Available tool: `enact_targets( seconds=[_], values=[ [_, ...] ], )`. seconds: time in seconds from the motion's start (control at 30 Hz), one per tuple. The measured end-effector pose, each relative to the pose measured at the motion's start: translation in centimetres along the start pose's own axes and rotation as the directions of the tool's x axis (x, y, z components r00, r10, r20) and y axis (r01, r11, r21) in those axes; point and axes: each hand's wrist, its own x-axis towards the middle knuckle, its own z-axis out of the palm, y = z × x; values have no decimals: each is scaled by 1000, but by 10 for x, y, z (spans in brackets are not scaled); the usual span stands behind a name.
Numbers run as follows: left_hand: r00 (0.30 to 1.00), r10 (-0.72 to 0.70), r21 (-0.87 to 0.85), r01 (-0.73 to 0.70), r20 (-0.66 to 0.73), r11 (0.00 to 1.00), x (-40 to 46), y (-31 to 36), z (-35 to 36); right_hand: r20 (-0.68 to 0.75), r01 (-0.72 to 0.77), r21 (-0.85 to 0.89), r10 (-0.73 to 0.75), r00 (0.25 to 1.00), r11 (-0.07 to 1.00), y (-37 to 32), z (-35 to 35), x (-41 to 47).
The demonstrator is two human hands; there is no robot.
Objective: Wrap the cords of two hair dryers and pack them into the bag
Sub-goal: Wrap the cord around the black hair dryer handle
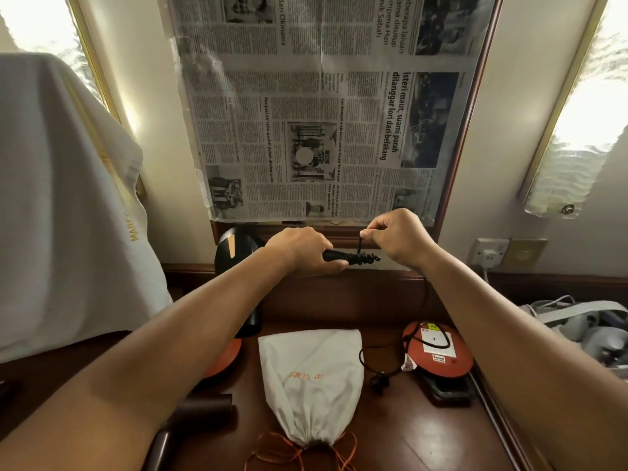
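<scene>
At far left, a white cloth with gold lettering hangs over the edge of the dark wooden surface. Near the lower left corner lies a dark cylindrical object, partly hidden by the left forearm; what it is cannot be told. Beside it, an orange disc-shaped item shows under the same forearm.

The black hair dryer is held above the back of the surface, its body to the left and its handle pointing right. The left hand grips the handle, fingers curled round it. The black cord is wound in tight turns round the handle's end, just right of the left hand.

Below, in the middle of the surface, lies the white drawstring bag with orange lettering, its gathered mouth and orange drawstring toward the viewer.

The right hand pinches the cord between thumb and fingers just above the wound turns. From this hand the loose cord trails down to the surface, where it loops across an orange-red disc bearing a white label and ends in a black plug lying right of the bag.

Behind both hands, a sheet of newspaper covers a framed panel on the wall. At right are a wall socket and, lower, a heap of grey straps and devices.
</scene>
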Motion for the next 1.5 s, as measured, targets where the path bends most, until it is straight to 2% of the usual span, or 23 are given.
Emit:
enact_targets(
  seconds=[0.1,0.23,0.37,0.47,0.6,0.8,0.9,1.0,1.17,1.33,1.5],
  values=[
    [999,-54,9,54,1,999,1,-6,-1,-27,30,10,-30,999,999,-3,6,-8],
    [996,-89,33,89,7,995,3,-8,-2,-56,125,-80,-130,990,989,-2,20,-19],
    [991,-128,-13,128,-43,992,6,-11,0,-114,149,-44,-153,982,988,0,31,-34],
    [985,-160,-60,157,-62,986,7,-13,-2,-39,48,73,-45,998,996,-2,39,-47],
    [988,-149,-23,148,-37,989,7,-17,-6,78,-126,250,110,991,960,9,55,-54],
    [991,-110,-92,103,-81,990,6,-15,-8,292,-373,556,245,924,743,12,57,-56],
    [990,-85,-114,72,-114,991,4,-15,-10,373,-459,607,277,885,648,17,57,-59],
    [991,-67,-160,48,-118,986,2,-13,-15,460,-525,533,294,838,663,24,57,-61],
    [992,-2,-174,-21,-130,984,2,-4,-20,592,-594,572,217,777,566,30,62,-64],
    [989,-15,-251,-24,-150,968,0,-3,-20,553,-539,728,103,827,424,32,60,-65],
    [991,-6,-18,3,-132,1000,-1,-7,-26,506,-441,778,-31,862,447,15,59,-73]
  ],
)
